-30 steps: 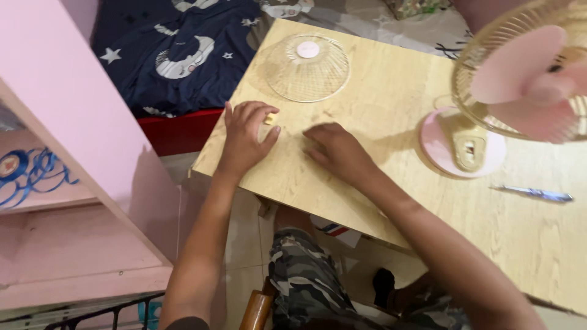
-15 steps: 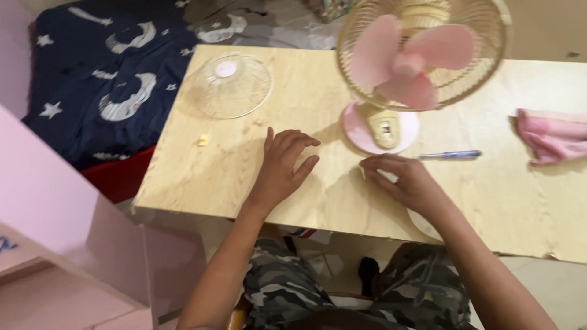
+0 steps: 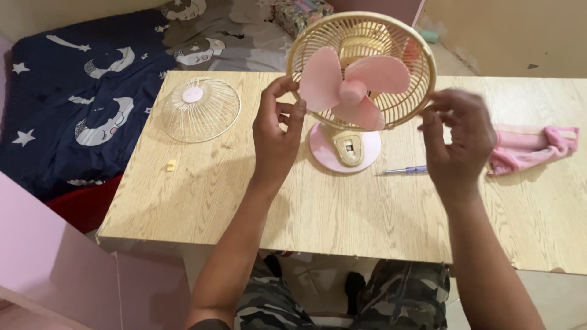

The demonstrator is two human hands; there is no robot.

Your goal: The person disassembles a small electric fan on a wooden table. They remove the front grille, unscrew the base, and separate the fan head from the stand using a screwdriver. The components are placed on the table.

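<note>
Inside rear cage (image 3: pixel 400 91), pink blades (image 3: pixel 354 85), hands (image 3: pixel 278 125) flanking.

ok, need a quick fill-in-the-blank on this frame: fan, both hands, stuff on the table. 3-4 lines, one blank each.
1. The left hand and right hand are raised on either side of the desk fan, whose blades are ____ in colour.
2. The detached front grille lies on the wooden table to the fan's ____.
3. The screwdriver lies between the fan's base and the pink ____.

Missing words: pink; left; cloth
</note>
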